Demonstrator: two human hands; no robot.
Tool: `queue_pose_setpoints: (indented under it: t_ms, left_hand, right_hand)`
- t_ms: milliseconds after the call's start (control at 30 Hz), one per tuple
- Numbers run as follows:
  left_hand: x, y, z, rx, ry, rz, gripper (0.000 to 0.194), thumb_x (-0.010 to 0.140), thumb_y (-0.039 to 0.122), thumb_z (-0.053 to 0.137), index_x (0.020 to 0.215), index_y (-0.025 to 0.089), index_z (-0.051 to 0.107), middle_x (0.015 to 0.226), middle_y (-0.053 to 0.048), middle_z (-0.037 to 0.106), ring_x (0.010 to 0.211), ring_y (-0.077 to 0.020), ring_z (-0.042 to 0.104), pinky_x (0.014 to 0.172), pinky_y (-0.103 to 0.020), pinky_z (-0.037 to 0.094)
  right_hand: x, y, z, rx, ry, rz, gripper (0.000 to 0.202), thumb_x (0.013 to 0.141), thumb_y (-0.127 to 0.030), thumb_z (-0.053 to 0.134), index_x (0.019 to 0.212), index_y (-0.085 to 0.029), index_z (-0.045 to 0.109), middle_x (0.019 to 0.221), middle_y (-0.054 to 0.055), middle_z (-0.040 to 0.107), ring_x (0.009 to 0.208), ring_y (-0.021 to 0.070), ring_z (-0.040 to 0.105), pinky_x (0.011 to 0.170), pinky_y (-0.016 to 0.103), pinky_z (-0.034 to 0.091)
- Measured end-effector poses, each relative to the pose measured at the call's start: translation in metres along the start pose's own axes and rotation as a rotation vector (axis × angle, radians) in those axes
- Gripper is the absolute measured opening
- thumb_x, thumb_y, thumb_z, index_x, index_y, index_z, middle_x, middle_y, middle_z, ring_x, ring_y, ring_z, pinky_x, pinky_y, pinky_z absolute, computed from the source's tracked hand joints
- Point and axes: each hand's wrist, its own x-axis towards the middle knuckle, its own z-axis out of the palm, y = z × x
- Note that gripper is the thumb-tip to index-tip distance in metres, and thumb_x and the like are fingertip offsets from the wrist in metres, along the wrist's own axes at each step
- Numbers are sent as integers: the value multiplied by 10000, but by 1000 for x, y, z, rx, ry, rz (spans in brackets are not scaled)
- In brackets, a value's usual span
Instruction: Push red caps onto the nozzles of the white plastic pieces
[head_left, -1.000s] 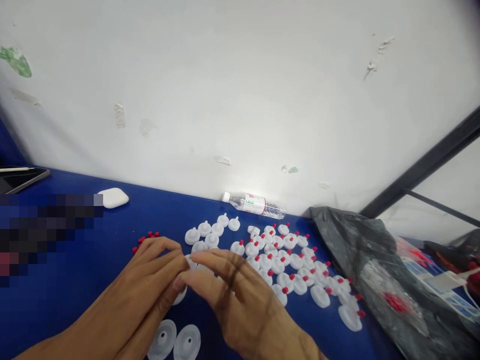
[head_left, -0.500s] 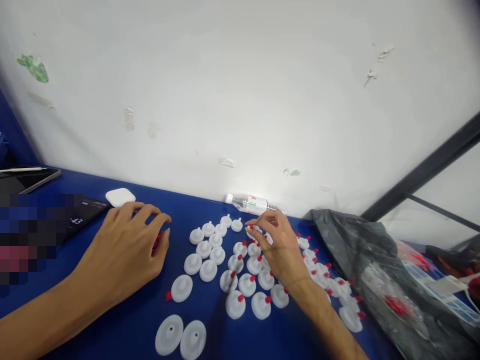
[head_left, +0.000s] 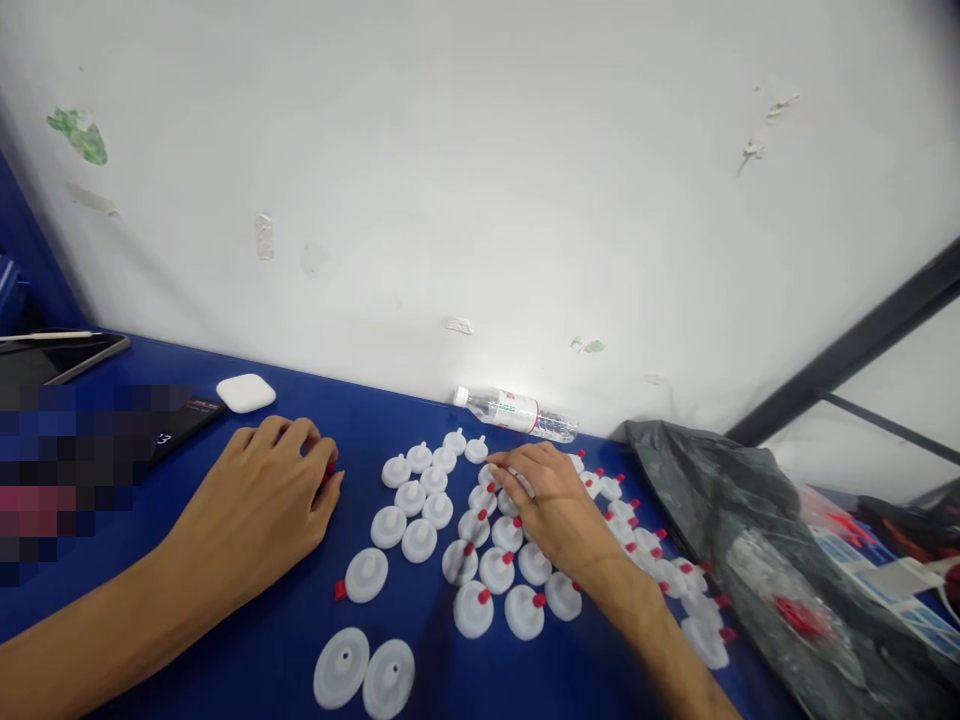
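My left hand (head_left: 262, 490) rests at the left of the table, its fingers curled around small red caps (head_left: 328, 472), mostly hidden. My right hand (head_left: 551, 500) reaches over the rows of discs; thumb and forefinger close on a red cap at the nozzle of a white plastic disc (head_left: 489, 478). Below that hand, several white discs (head_left: 496, 570) carry red caps on their nozzles. Between my hands stand several uncapped discs (head_left: 418, 538). Closer to me is another disc (head_left: 367, 575) with a loose red cap (head_left: 340, 590) beside it. Two discs (head_left: 341, 668) lie with a hole showing.
A clear bottle (head_left: 517, 412) lies against the wall. A white rounded case (head_left: 246, 393) and a phone (head_left: 184, 425) are at the left, with a tablet (head_left: 75, 355) behind. At the right, dark plastic sheeting (head_left: 697, 500) holds a clear bag of red pieces (head_left: 802, 610).
My right hand has lowered slightly and moved a little left relative to the discs, its fingers drawn closer together. The left fingers have shifted around the red caps. The view has moved slightly.
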Motion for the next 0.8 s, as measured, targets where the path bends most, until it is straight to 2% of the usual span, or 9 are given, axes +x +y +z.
queue_pose_setpoints:
  t_ms: [67,133,200,300,400,500,633,700,800]
  left_hand:
    - [0,-1,2,-17,12,14,449,1191,270,444,953,259,824,1007,-183,825,947,-434,718,846,-543,454]
    - [0,-1,4,-30,51,23,457,1197,240,431,953,253,818,1001,-184,818,938,-437,720,840,-545,444]
    - [0,2,7,-52,93,23,448,1210,226,431,966,251,806,1019,-185,811,955,-442,728,848,-552,449]
    - [0,6,12,-150,148,52,384,1236,210,470,1032,240,793,1069,-162,824,1019,-428,764,888,-555,498]
    - [1,10,13,-277,224,115,318,1267,219,512,1114,239,790,1083,-103,841,1083,-387,803,951,-540,574]
    - [2,15,5,-423,248,155,278,1300,191,537,1181,258,780,1121,-48,846,1126,-311,817,1027,-468,636]
    - [4,21,-7,-637,267,174,245,1277,118,601,1220,289,766,1134,-4,843,1136,-254,810,1076,-384,675]
    - [4,23,-8,-668,297,198,228,1263,112,636,1250,291,776,1120,2,859,1126,-255,820,1065,-381,692]
    - [3,25,-7,-708,299,231,257,1263,67,652,1277,287,785,1118,38,877,1150,-228,833,1067,-329,689]
  right_hand:
    - [-1,-3,-3,23,-34,-5,420,1345,-251,556,1556,-276,918,1511,126,943,1448,360,881,1329,695,728]
    - [-2,-6,-7,45,-63,3,483,1376,-307,492,1679,-315,868,1706,124,874,1687,363,769,1465,732,626]
    - [-3,-10,-9,62,-94,26,519,1396,-359,450,1748,-345,832,1843,110,796,1839,366,638,1551,758,518]
    - [-2,-14,-7,86,-138,67,572,1411,-474,400,1804,-340,793,1925,110,718,1918,378,527,1606,776,405]
    - [2,-11,2,111,-171,98,709,1401,-638,311,1813,-312,786,1926,127,704,1930,413,491,1615,793,360]
    - [6,-6,13,134,-182,98,785,1386,-712,288,1782,-288,815,1882,139,742,1892,456,547,1593,835,383]
    - [9,-1,17,146,-102,53,747,1384,-653,333,1733,-240,848,1780,175,830,1792,501,679,1530,914,452]
    - [9,0,13,149,-32,5,657,1375,-609,426,1697,-238,863,1738,188,858,1712,481,761,1492,858,548]
    - [8,0,6,158,83,-86,425,1328,-501,650,1595,-276,891,1620,161,912,1542,400,875,1392,683,702]
